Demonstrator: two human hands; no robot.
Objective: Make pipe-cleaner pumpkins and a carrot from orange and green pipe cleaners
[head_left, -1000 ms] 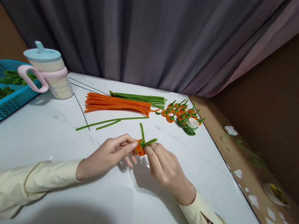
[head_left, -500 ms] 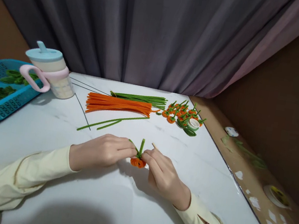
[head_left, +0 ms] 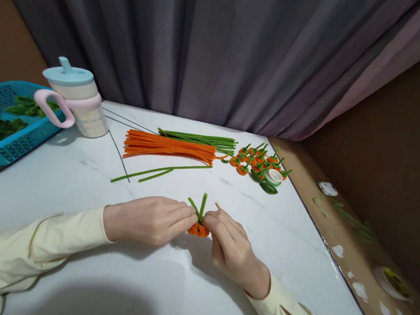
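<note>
Between my hands is a small orange pipe-cleaner pumpkin (head_left: 198,230) with two green stems pointing up. My left hand (head_left: 156,219) pinches it from the left, at the base of the leaning green stem. From the other side, the fingertips of my right hand (head_left: 233,244) close on its top. A thin pale stick (head_left: 218,205) pokes out above the right fingers; most of it is hidden by the hand. Beyond the hands lie two loose green pipe cleaners (head_left: 156,174) and a bundle of orange pipe cleaners (head_left: 169,149).
Green pipe cleaners (head_left: 200,139) lie behind the orange ones. Several finished pumpkins (head_left: 243,169) cluster at the back right, beside a white-and-green roll (head_left: 274,176). At left stand a lidded cup (head_left: 91,121) and a blue basket (head_left: 6,150). Paper scraps (head_left: 360,291) litter the right.
The view has shifted slightly, so everything sits a little further right. The leaning green stem shows more clearly above my left fingers. Both hands keep their hold on the pumpkin.
</note>
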